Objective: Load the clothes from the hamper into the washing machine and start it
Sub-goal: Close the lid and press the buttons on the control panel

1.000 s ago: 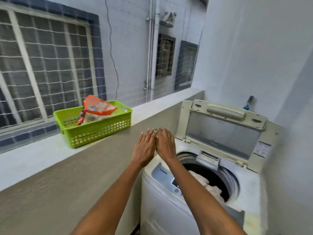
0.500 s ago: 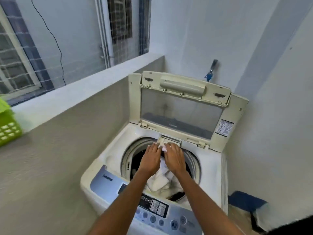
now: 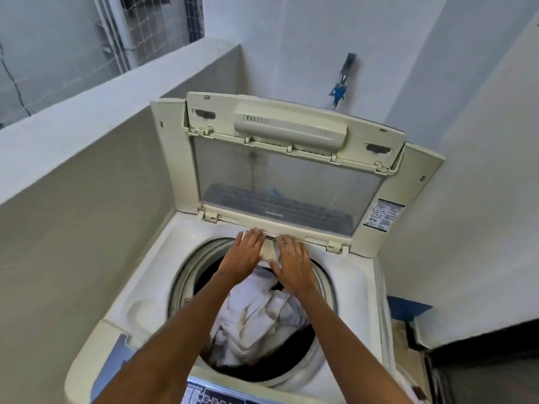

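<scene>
A cream top-loading washing machine (image 3: 145, 290) stands in front of me with its lid (image 3: 285, 176) folded upright. White clothes (image 3: 256, 319) fill the drum. My left hand (image 3: 243, 253) and my right hand (image 3: 291, 263) lie flat, fingers apart, at the back rim of the drum opening, on either side of a small cream drawer (image 3: 267, 249) under the lid's hinge. Neither hand holds anything. The control panel (image 3: 215, 396) shows at the bottom edge. The hamper is out of view.
A grey ledge wall (image 3: 87, 182) runs close along the machine's left side. A white wall closes the right side. A blue tap (image 3: 338, 91) sticks out of the back wall above the lid. A blue object (image 3: 405, 307) lies on the floor at right.
My view swung from the green basket on the ledge to the machine. Both hands moved from over the front corner to the back rim of the drum and spread slightly apart.
</scene>
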`<state>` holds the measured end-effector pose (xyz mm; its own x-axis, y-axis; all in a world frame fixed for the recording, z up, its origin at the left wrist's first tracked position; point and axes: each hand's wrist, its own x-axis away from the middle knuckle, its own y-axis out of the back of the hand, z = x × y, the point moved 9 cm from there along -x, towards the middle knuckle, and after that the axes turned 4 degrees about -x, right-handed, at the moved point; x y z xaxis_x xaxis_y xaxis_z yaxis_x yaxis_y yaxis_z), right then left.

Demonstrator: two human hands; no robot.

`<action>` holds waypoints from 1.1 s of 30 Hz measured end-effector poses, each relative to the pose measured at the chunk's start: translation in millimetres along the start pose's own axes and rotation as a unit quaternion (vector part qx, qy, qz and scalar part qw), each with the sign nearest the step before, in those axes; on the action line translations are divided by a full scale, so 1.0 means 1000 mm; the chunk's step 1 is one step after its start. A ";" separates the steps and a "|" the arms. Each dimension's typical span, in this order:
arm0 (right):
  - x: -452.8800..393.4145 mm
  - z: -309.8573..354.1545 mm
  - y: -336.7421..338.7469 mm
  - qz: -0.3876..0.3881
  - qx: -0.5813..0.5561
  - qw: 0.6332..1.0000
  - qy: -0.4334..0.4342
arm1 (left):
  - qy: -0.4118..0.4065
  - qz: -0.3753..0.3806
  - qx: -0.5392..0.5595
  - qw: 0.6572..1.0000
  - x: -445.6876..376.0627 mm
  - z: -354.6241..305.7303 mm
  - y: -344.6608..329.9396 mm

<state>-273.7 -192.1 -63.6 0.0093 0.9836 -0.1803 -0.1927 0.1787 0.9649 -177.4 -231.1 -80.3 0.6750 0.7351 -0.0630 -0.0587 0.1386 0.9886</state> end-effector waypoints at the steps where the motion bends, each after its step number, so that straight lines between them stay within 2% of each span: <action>1: -0.001 0.000 -0.001 -0.005 0.009 1.000 -0.007 | -0.023 -0.007 -0.003 1.000 -0.003 0.001 0.001; 7: -0.008 -0.001 0.000 -0.059 0.082 0.995 0.001 | -0.091 -0.029 0.035 0.995 -0.017 0.016 -0.010; 11: -0.015 -0.002 0.004 -0.087 0.129 0.988 0.004 | -0.097 -0.096 0.055 0.989 -0.023 0.020 0.000; 14: -0.021 -0.002 0.006 -0.109 0.139 0.984 -0.016 | -0.077 -0.166 0.063 0.981 -0.023 0.022 0.017; 21: -0.024 -0.002 0.007 -0.176 0.143 0.971 -0.073 | -0.025 -0.257 0.078 0.963 -0.029 0.027 0.022; 33: -0.024 -0.002 0.011 -0.237 0.136 0.957 -0.093 | 0.004 -0.286 0.065 0.956 -0.034 0.029 0.022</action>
<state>-277.9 -213.6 -49.0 0.2118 0.7731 -0.5978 0.1385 0.5818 0.8015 -180.3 -272.2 -52.0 0.5631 0.5697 -0.5986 0.4106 0.4358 0.8010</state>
